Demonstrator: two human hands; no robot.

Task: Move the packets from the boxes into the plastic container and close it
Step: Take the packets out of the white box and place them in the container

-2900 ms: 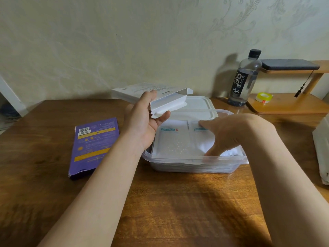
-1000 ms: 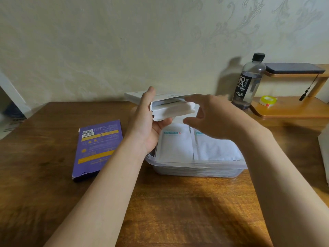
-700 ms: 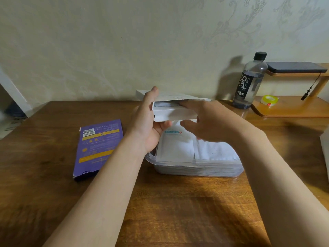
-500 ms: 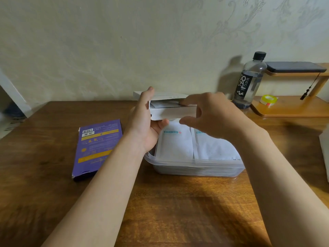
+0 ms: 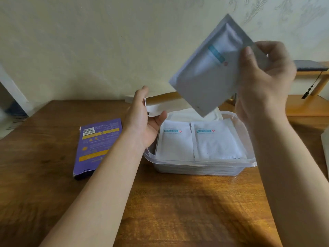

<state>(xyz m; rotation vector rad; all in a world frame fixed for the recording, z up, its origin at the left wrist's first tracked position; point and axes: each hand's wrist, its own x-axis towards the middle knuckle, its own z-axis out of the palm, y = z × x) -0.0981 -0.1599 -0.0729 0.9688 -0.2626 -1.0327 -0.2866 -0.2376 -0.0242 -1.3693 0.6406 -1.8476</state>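
White packet [image 5: 208, 72], its teal label blurred unreadable, hangs tilted above the clear plastic container [image 5: 248, 163], pinched by my right hand [image 5: 263, 81]. My left hand [image 5: 144, 123] grips the white box [image 5: 160, 106], half hidden behind the packet. Two teal-labelled packets [image 5: 215, 143] lie inside the container.

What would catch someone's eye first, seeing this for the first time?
A white packet, pinched by the right hand, hangs tilted high above the container. Below it, two more packets lie side by side in that container, mid-table, while the left hand grips a white box over its far left corner. A purple box lies flat on the left.
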